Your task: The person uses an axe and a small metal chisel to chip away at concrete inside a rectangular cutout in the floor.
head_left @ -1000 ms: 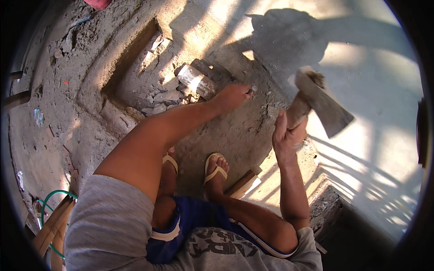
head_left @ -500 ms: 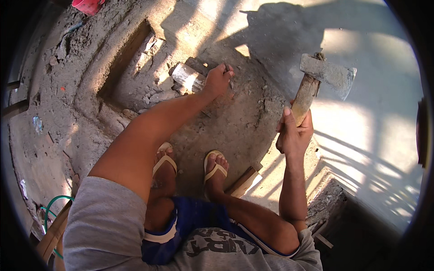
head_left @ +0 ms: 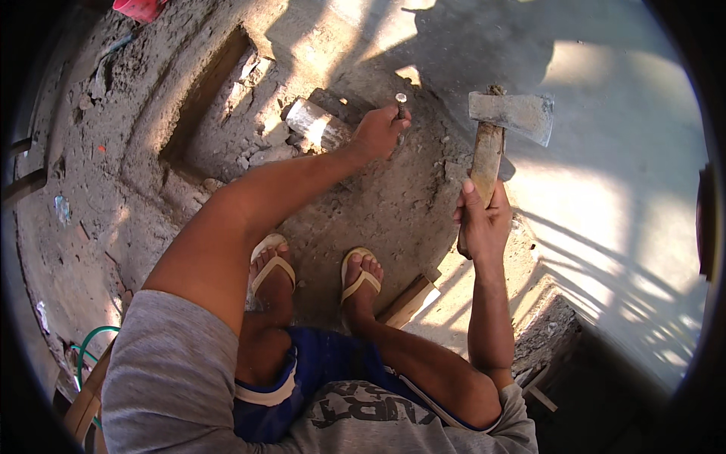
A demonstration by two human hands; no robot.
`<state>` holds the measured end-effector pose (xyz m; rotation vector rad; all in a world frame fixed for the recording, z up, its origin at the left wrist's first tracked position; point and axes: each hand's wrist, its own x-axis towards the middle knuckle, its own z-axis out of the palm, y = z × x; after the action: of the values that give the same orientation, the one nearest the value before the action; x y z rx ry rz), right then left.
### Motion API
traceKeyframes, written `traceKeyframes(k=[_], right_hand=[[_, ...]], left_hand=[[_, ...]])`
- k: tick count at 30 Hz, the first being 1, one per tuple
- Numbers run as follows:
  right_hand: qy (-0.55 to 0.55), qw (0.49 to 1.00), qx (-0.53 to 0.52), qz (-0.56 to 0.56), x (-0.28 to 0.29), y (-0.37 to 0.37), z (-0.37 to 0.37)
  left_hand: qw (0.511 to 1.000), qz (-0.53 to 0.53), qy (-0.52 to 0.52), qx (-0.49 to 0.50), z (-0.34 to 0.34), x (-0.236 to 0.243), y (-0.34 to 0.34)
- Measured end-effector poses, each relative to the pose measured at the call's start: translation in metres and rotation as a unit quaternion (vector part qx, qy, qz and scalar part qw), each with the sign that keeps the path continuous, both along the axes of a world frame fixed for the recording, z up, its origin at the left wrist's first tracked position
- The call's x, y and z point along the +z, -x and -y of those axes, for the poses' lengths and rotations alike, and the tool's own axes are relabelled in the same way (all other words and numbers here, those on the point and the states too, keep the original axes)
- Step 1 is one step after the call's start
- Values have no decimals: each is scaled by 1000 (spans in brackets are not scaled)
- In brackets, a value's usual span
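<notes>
My left hand point(head_left: 378, 135) is closed around a short upright steel rod point(head_left: 401, 101), which looks like a chisel; its flat, shiny top sticks up out of the fist and its lower end is mostly hidden. In my right hand point(head_left: 486, 221) is a hatchet point(head_left: 511, 115), gripped by its worn wooden handle, head raised and blade edge facing right. The hatchet head is apart from the rod, to its right. Just left of my left hand lies a whitish, dirt-smeared pipe point(head_left: 308, 121), set in broken concrete and soil.
A rectangular trench point(head_left: 198, 106) runs along the left, with rubble point(head_left: 261, 155) beside it. Smooth concrete floor point(head_left: 605, 204) spreads to the right. A wood offcut point(head_left: 408, 301) lies by my sandalled foot point(head_left: 361, 276). A green hose point(head_left: 82, 356) and a pink container point(head_left: 140, 7) sit at the left.
The hatchet has swung left toward the rod, and its handle is more upright. My left hand has shifted slightly right and down, showing the rod's top more clearly.
</notes>
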<state>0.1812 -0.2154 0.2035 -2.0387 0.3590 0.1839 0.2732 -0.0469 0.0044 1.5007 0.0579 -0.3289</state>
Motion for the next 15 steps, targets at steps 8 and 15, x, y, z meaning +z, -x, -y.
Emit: traceKeyframes(k=[8,15], right_hand=[[58,996,56,-43,-5,-7,-6],[273,939,202,-61,-22,-39,-11]], left_hand=[[996,79,-51,1,3,7,11],[998,46,-12,33,4,0,14]])
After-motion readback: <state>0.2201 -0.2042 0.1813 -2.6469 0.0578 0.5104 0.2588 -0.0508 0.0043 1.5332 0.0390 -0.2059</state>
